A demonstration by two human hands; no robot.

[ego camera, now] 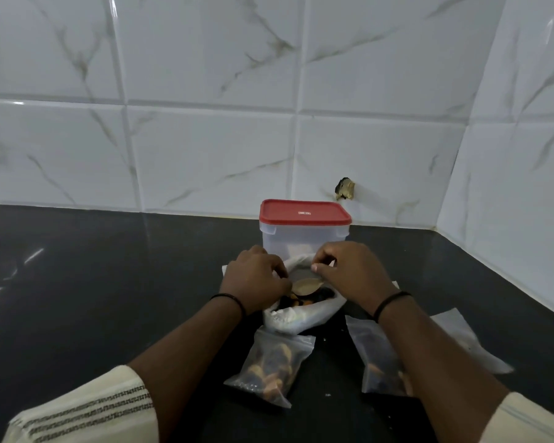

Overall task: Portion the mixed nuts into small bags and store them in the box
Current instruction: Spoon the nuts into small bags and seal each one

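Note:
A large white plastic bag (pixel 296 319) of mixed nuts (pixel 314 297) lies open on the black counter. My left hand (pixel 255 279) grips the bag's left rim. My right hand (pixel 349 270) pinches the far right rim of the opening, next to a spoon (pixel 305 285) lying over the nuts. Behind the bag stands a clear box with a red lid (pixel 304 212), closed. A filled small zip bag (pixel 269 366) lies in front of the big bag. A second filled small bag (pixel 376 359) is partly hidden under my right forearm.
More clear small bags (pixel 461 330) lie flat to the right of my right arm. The black counter (pixel 93 298) ends at a white marble-tiled wall (pixel 205 139) behind and on the right. A small dark hole (pixel 344 188) marks the wall behind the box.

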